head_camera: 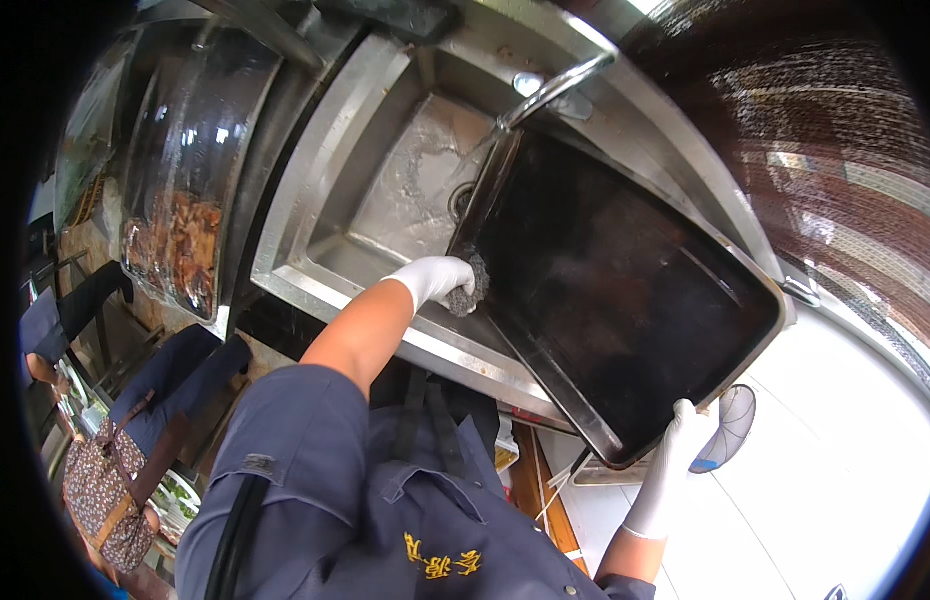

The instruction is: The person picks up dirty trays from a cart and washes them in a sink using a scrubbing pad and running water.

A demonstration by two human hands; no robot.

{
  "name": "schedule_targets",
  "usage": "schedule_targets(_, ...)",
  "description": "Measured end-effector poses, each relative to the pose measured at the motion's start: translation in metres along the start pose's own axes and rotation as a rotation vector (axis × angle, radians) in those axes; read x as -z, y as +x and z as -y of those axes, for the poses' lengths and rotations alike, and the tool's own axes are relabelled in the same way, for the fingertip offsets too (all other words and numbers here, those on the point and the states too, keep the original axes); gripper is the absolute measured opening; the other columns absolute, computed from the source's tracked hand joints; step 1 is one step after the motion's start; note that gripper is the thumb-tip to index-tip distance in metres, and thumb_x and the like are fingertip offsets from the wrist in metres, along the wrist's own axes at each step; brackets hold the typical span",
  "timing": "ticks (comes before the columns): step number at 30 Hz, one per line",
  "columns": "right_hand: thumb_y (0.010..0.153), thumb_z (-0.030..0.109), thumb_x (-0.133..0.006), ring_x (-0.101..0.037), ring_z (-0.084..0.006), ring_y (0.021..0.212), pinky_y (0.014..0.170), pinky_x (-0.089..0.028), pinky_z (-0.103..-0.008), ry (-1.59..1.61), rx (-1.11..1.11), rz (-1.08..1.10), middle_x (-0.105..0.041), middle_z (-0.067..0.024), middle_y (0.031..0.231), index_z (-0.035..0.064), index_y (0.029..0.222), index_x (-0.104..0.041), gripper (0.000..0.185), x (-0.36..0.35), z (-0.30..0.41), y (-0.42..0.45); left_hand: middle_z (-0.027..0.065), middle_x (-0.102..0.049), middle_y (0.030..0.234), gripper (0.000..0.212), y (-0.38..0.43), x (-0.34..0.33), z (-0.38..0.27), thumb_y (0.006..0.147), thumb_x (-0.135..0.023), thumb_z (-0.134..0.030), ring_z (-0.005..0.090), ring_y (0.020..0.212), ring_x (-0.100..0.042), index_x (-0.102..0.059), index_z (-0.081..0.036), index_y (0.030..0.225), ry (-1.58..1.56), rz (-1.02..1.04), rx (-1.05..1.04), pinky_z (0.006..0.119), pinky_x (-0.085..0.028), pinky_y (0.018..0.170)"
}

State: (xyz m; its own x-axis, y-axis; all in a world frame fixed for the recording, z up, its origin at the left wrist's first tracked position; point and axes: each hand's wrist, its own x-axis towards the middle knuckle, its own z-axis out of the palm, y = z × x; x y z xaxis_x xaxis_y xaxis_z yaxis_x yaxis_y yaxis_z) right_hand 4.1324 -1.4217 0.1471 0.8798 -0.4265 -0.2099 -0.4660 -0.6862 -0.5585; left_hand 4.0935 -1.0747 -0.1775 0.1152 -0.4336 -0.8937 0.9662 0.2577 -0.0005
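Note:
My left hand [439, 283], in a white glove, grips a grey metal scouring pad [465, 296] at the near left corner of a large dark baking tray [615, 285]. My right hand [688, 429], also gloved, holds the tray's near right rim. The tray slants across the right part of a stainless steel sink [334, 150], its right end beyond the sink's edge. From the faucet [559, 90], water runs down beside the tray's far left corner into the basin. The drain [461, 201] is partly hidden by the tray.
Left of the sink stands a clear-fronted case [187, 150] with browned food inside. Farther left, other people are partly visible, one in a patterned garment [101, 480]. A round mesh-like object [727, 427] lies beyond my right hand, near the white tiled floor [832, 420].

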Motion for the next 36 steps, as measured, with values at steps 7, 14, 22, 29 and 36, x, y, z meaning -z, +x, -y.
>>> schedule_targets(7, 0.070, -0.012, -0.046, -0.061, -0.0148, 0.092, 0.087, -0.047, -0.0246, 0.399, 0.143, -0.015, -0.064, -0.0073, 0.107, -0.0058, 0.128, -0.059, 0.060, 0.054, 0.024, -0.030, 0.0159, -0.071, 0.101, 0.037, -0.090, 0.019, 0.011, 0.081, -0.067, -0.009, 0.0266, 0.094, -0.068, -0.063, 0.010, 0.113, 0.153, -0.327, -0.525, 0.035, -0.054, 0.083)
schedule_targets(14, 0.073, -0.018, -0.039, -0.061, -0.0200, 0.104, 0.098, -0.043, -0.0296, 0.269, 0.182, -0.184, -0.064, -0.0130, 0.115, -0.0065, 0.121, -0.060, 0.054, 0.151, -0.021, -0.088, 0.0109, -0.070, 0.083, 0.035, -0.097, -0.004, 0.009, 0.080, -0.074, -0.014, 0.0202, 0.065, -0.064, -0.068, 0.004, 0.110, 0.128, -0.091, -0.652, 0.033, -0.050, 0.059)
schedule_targets(22, 0.068, -0.019, -0.036, -0.062, -0.0215, 0.110, 0.103, -0.042, -0.0293, 0.454, 0.174, -0.394, -0.062, -0.0161, 0.122, -0.0077, 0.129, -0.056, 0.065, 0.199, -0.005, -0.181, 0.0069, -0.071, 0.101, 0.030, -0.148, -0.104, 0.022, 0.087, -0.072, -0.020, 0.0167, 0.095, -0.065, -0.068, -0.003, 0.111, 0.426, 0.206, -0.425, 0.033, -0.052, 0.083)
schedule_targets(29, 0.064, -0.016, -0.046, -0.061, -0.0296, 0.110, 0.100, -0.049, -0.0384, 0.645, -0.084, -0.705, -0.061, -0.0187, 0.125, -0.0078, 0.131, -0.054, 0.068, 0.223, -0.086, -0.231, 0.0058, -0.070, 0.106, 0.025, -0.192, -0.197, 0.031, 0.087, -0.070, -0.013, 0.0201, 0.099, -0.067, -0.066, -0.006, 0.110, -0.091, 0.727, -0.506, 0.038, -0.053, 0.087)
schedule_targets(36, 0.078, -0.006, -0.064, -0.058, -0.0289, 0.107, 0.099, -0.049, -0.0462, 1.105, -0.238, -0.539, -0.057, -0.0158, 0.120, -0.0016, 0.133, -0.050, 0.057, 0.055, -0.128, -0.219, 0.0076, -0.071, 0.094, 0.039, -0.225, -0.226, -0.058, 0.072, -0.057, 0.009, 0.0199, 0.085, -0.069, -0.068, 0.001, 0.108, -0.143, 0.306, -1.241, 0.034, -0.057, 0.077)
